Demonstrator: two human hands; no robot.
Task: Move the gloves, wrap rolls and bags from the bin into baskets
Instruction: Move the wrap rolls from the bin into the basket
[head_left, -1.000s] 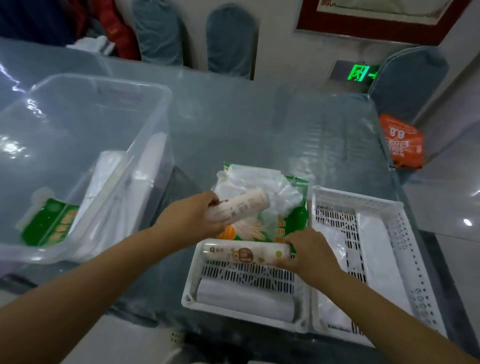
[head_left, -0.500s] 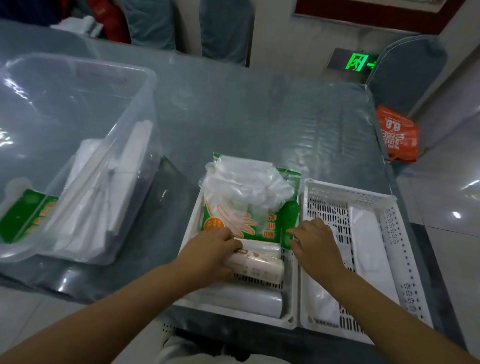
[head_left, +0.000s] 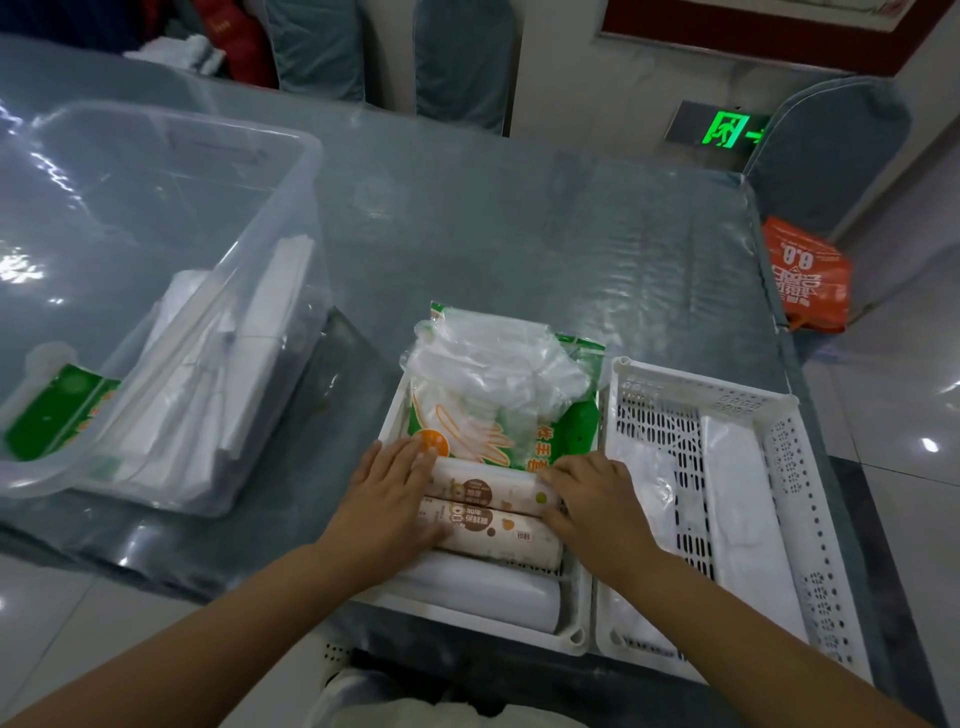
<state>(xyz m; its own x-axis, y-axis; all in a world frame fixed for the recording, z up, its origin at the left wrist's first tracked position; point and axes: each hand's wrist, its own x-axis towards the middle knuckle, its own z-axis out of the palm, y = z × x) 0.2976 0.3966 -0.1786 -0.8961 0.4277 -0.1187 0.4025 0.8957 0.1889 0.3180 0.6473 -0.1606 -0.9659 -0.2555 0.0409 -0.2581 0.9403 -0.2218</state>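
Two printed wrap rolls (head_left: 488, 514) lie side by side in the left white basket (head_left: 574, 631), with a plain white roll (head_left: 483, 590) in front of them and a green glove pack (head_left: 498, 410) behind. My left hand (head_left: 387, 506) presses against the rolls' left ends with straight fingers. My right hand (head_left: 597, 501) presses against their right ends. The right white basket (head_left: 779, 431) holds white bags (head_left: 743, 514). The clear bin (head_left: 156, 291) at left holds white bags (head_left: 208, 374) and a green pack (head_left: 57, 410).
The grey table (head_left: 493, 234) stretches beyond the baskets. An orange bag (head_left: 808, 275) sits off the table's right edge, by a grey chair (head_left: 826, 145). More chairs stand behind the table. The baskets sit at the table's near edge.
My left hand brought its roll down into the left basket beside the other one. Both hands now press flat against the rolls' ends; a second ago each gripped a roll.
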